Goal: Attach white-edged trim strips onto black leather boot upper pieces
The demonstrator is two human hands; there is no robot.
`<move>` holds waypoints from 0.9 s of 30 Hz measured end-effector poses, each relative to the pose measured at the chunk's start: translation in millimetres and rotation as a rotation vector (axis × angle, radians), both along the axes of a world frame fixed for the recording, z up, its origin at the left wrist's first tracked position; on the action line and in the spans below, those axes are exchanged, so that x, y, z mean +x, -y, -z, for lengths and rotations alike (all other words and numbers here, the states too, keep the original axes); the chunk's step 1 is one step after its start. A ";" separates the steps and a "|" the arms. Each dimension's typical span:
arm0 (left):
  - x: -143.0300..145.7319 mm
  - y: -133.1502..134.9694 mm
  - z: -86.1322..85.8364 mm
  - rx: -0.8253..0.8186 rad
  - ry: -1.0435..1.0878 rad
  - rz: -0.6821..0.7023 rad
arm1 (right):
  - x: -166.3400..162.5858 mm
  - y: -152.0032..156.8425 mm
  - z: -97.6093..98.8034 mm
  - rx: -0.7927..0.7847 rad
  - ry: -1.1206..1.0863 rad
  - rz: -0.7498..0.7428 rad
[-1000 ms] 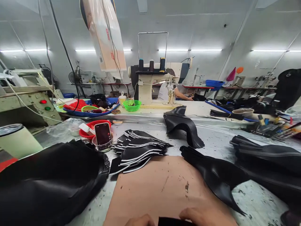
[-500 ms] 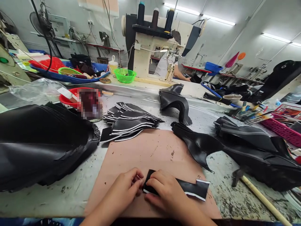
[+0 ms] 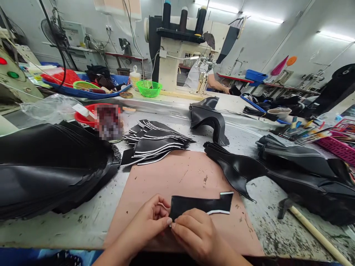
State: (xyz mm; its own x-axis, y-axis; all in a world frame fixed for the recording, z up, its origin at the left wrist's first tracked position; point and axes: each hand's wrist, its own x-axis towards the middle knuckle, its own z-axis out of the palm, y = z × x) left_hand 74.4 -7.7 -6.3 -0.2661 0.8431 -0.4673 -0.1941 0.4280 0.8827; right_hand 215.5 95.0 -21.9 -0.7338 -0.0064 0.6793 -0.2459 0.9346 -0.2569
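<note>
A narrow black leather strip (image 3: 202,204) with a white-edged end lies on a tan work mat (image 3: 177,177) at the front of the table. My left hand (image 3: 145,223) pinches its left end with curled fingers. My right hand (image 3: 195,234) is closed on the same end from below, thumb meeting the left fingertips. Behind the mat sits a fanned stack of black cut pieces (image 3: 155,142) with white edges.
A thick pile of black leather (image 3: 52,166) fills the left. More black pieces (image 3: 235,168) and shaped uppers (image 3: 208,116) lie right and behind. A wooden handle (image 3: 313,232) lies at front right. A sewing machine (image 3: 180,48) and a person's arm (image 3: 217,84) are beyond.
The view dropped from the room to the table. Both hands came up onto the mat with the strip, which now lies flatter and farther up, my right hand no longer covering it.
</note>
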 end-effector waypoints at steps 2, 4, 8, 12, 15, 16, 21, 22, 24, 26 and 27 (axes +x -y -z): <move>0.0 1.6 2.0 0.015 0.016 -0.004 | -0.4 1.1 -0.5 -0.041 0.023 -0.030; -0.1 2.5 5.1 0.030 0.027 -0.007 | -0.5 2.4 -0.4 -0.072 0.052 -0.049; -0.2 2.5 10.3 0.054 0.026 -0.035 | -0.9 8.3 1.2 -0.085 0.122 0.010; 0.7 2.1 12.5 0.064 -0.002 -0.069 | -2.8 15.8 -1.3 -0.182 0.220 0.126; 1.6 2.2 13.3 0.058 -0.012 -0.076 | -4.1 17.3 -6.2 -0.395 0.338 0.149; 1.8 2.1 13.4 0.057 -0.011 -0.073 | -4.2 16.9 -7.4 -0.462 0.376 0.143; 0.9 0.1 13.0 0.057 0.003 -0.064 | -2.1 13.4 -5.5 -0.577 0.386 0.077; 0.5 -0.4 12.7 0.055 0.007 -0.065 | -1.6 13.1 -4.1 -0.572 0.364 0.067; -0.2 -1.2 11.9 0.051 0.015 -0.065 | -1.3 12.8 -1.5 -0.566 0.331 0.056; -0.5 -1.5 10.7 0.042 0.017 -0.068 | -1.7 13.0 0.0 -0.563 0.330 0.057; -0.6 -1.6 10.1 0.037 0.016 -0.068 | -2.0 13.1 0.3 -0.553 0.337 0.061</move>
